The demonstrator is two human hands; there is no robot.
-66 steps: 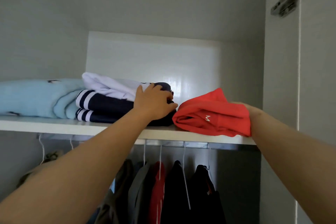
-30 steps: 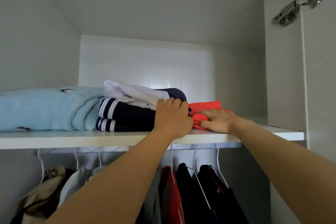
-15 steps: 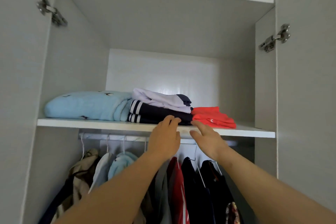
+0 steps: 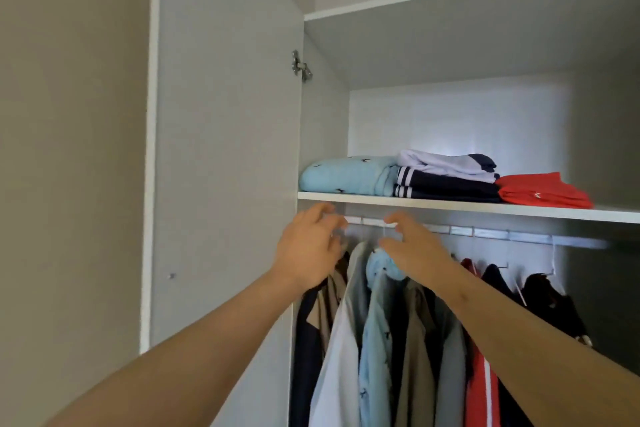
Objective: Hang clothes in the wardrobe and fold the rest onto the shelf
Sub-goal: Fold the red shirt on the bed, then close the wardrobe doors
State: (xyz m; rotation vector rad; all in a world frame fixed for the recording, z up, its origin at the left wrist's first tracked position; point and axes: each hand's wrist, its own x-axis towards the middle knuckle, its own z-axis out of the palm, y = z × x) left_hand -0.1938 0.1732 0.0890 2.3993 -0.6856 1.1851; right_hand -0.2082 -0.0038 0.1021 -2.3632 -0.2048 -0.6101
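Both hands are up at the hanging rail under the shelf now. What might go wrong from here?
1. The hanging shirts are packed tight at the left end of the rail, just where the left hand and right hand reach; pushing between them may knock a hanger off.
2. The red folded garment lies right at the front edge of the shelf; a bump might drop it.
3. The white top sits loosely on the navy striped stack and may slide.
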